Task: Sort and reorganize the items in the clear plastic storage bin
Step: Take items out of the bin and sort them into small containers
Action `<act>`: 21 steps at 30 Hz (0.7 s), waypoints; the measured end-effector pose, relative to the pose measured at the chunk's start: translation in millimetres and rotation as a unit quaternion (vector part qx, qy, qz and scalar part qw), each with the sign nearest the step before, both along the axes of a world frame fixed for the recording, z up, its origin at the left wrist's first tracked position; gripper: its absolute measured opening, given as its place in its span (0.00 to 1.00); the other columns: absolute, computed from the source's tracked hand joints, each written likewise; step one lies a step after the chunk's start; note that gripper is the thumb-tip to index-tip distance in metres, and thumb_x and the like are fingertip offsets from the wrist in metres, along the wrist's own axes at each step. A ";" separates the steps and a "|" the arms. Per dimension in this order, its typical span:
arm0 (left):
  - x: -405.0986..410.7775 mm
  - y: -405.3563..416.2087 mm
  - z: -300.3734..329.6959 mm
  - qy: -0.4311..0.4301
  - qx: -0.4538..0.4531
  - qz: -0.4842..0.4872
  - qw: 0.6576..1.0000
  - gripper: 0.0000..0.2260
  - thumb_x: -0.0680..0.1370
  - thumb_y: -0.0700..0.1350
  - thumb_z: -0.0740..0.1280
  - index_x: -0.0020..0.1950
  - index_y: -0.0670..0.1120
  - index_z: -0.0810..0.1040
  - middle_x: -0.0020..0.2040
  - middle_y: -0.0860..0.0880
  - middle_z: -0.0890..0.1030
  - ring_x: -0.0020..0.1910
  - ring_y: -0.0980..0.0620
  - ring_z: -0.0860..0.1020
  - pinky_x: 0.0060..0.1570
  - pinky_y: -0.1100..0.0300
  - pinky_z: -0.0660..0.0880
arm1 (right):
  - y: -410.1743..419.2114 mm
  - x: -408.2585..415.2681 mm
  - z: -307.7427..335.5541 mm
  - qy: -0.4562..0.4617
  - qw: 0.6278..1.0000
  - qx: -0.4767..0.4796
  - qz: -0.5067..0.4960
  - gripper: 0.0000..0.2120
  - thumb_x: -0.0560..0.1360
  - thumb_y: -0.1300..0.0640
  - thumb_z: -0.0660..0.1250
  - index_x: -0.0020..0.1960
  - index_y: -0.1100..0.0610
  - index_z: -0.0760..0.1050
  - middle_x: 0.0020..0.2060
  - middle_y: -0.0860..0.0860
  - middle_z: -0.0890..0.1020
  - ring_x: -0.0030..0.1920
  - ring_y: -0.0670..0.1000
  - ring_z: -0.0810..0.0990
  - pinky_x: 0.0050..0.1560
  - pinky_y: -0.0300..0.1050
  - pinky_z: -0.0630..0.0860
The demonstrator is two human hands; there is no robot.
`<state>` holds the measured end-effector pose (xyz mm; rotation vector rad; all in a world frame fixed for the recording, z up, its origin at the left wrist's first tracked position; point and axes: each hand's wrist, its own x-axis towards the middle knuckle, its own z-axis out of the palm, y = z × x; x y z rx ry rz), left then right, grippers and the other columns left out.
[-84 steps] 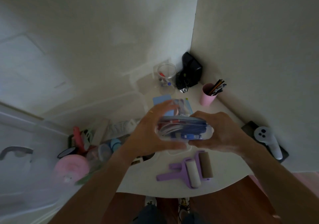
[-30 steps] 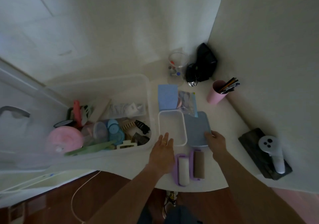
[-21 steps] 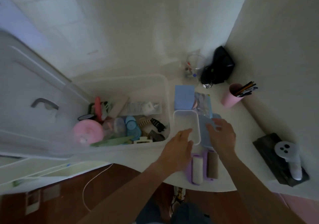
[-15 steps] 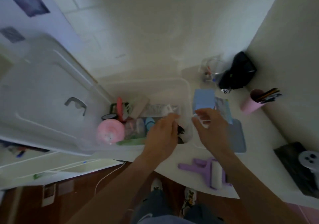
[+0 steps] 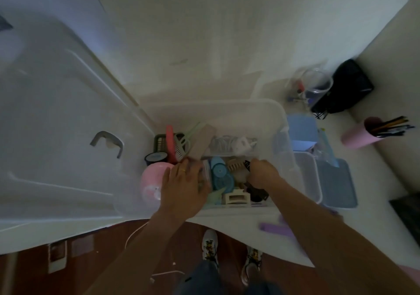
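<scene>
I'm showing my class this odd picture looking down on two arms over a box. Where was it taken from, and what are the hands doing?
It comes from a wide-angle camera worn on the person's head, looking down, which bends the edges. No machine: two bare hands reach into a clear bin on a white table. The left hand lies over a clear jar beside a pink tub. The right hand curls among hair clips; exactly what it grips is hidden. An empty tray and lid wait outside.
</scene>
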<state>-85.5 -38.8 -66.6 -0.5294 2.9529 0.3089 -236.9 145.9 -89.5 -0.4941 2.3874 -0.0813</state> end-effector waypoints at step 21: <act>-39.2 -41.5 17.9 0.013 0.115 0.094 0.989 0.17 0.78 0.53 0.67 0.64 0.49 0.76 0.64 0.43 0.77 0.60 0.42 0.76 0.55 0.50 0.75 | -10.3 -3.2 9.6 0.036 0.967 -0.192 -0.165 0.15 0.68 0.52 0.77 0.42 0.64 0.80 0.45 0.59 0.76 0.47 0.55 0.74 0.39 0.44 0.67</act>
